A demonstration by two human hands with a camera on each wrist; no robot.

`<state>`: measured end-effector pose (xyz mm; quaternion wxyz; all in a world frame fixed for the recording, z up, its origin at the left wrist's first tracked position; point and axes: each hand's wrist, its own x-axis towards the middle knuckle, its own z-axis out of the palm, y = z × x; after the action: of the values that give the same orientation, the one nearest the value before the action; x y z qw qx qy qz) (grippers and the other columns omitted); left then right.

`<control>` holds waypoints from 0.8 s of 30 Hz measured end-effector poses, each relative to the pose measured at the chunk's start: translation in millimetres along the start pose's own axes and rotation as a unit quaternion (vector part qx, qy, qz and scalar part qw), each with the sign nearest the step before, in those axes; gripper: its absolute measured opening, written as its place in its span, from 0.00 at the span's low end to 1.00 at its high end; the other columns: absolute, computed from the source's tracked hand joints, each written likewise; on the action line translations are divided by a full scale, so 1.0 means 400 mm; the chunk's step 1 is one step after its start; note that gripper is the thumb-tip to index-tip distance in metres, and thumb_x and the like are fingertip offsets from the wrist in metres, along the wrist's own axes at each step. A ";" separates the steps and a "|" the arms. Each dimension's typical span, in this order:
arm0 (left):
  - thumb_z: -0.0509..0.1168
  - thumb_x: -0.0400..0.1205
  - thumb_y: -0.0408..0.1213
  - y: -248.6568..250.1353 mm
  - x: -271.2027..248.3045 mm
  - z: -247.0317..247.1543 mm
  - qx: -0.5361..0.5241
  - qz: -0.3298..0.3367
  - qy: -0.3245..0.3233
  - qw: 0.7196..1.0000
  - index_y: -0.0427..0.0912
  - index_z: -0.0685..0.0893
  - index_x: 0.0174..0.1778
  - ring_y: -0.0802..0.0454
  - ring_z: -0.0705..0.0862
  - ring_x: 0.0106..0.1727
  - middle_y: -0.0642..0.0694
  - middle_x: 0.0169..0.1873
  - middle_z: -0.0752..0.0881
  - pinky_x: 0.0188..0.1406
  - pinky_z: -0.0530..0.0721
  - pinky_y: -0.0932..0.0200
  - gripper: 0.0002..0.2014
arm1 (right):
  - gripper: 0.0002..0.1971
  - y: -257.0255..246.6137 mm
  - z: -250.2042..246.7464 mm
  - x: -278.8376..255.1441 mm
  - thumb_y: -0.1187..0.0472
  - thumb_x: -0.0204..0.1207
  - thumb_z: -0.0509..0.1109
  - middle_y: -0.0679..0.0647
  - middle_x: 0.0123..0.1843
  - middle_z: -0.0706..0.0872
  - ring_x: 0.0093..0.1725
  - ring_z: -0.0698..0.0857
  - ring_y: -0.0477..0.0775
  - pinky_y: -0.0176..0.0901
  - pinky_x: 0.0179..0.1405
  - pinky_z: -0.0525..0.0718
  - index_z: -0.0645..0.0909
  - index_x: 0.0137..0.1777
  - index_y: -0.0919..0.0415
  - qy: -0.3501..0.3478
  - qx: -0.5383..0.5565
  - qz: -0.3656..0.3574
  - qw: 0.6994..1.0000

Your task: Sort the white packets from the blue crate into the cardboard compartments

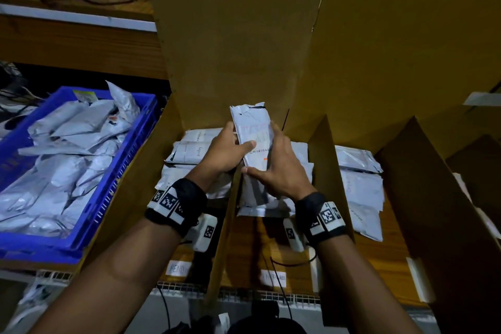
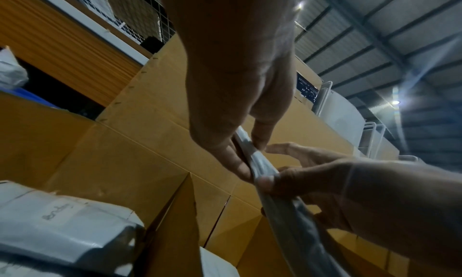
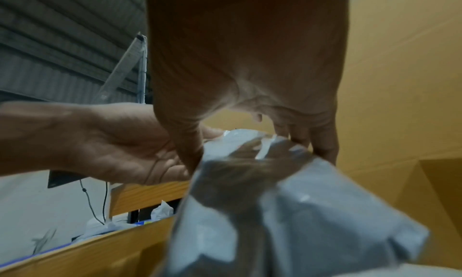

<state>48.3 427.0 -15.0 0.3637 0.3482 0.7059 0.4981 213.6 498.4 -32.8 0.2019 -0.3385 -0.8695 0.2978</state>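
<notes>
Seen from the head camera, a person is holding one white packet between both hands, above a row of cardboard compartments. The packet is standing nearly upright, its torn top edge pointing away from the person, handwriting and a small orange mark showing on its face.

The left hand is gripping the packet's left edge, with the thumb lying across the front and the fingers curled behind. The right hand is gripping the right edge and lower part, thumb in front near the bottom, fingers wrapped round the far side. In the left wrist view, the left hand is pinching the packet edge-on between thumb and fingers, and the right hand is closing on it from the right. In the right wrist view, the right hand is holding the crumpled packet from above while the left hand is meeting it from the left.

The packet is hovering over the divider between the two nearest compartments, and it is not possible to tell which one it belongs to. Both of those compartments are holding stacks of white packets, as is the next one to the right. Paper labels are sitting along the front edge, their writing too blurred to read.

To the left, beside the cardboard, a blue crate is lying piled with more white packets. Each wrist is wearing a black band with square markers.
</notes>
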 end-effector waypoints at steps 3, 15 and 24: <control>0.72 0.89 0.40 0.002 0.003 0.017 -0.055 -0.010 -0.014 0.998 0.50 0.74 0.72 0.48 0.93 0.59 0.46 0.63 0.92 0.57 0.94 0.38 0.18 | 0.59 0.019 0.008 0.009 0.30 0.68 0.75 0.58 0.78 0.71 0.72 0.79 0.65 0.67 0.60 0.88 0.45 0.91 0.46 0.009 -0.041 0.023 0.999; 0.63 0.91 0.47 -0.147 0.082 0.047 0.437 0.091 -0.081 0.891 0.40 0.45 0.95 0.41 0.47 0.94 0.41 0.94 0.44 0.92 0.56 0.39 0.43 | 0.55 0.206 -0.026 0.213 0.49 0.69 0.89 0.60 0.85 0.66 0.81 0.72 0.74 0.81 0.79 0.69 0.56 0.87 0.55 -0.085 -0.191 0.165 0.964; 0.61 0.89 0.36 -0.188 0.087 0.054 0.467 0.097 -0.081 0.875 0.46 0.35 0.94 0.45 0.41 0.94 0.51 0.93 0.32 0.90 0.59 0.33 0.46 | 0.58 0.327 0.037 0.353 0.42 0.66 0.88 0.56 0.86 0.66 0.83 0.66 0.76 0.82 0.80 0.64 0.53 0.88 0.50 -0.192 -0.350 0.110 0.910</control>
<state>39.8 446.7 -98.0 0.1646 0.5831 0.7874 0.1131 169.2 670.5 -108.4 -0.1339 -0.4172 -0.8973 0.0540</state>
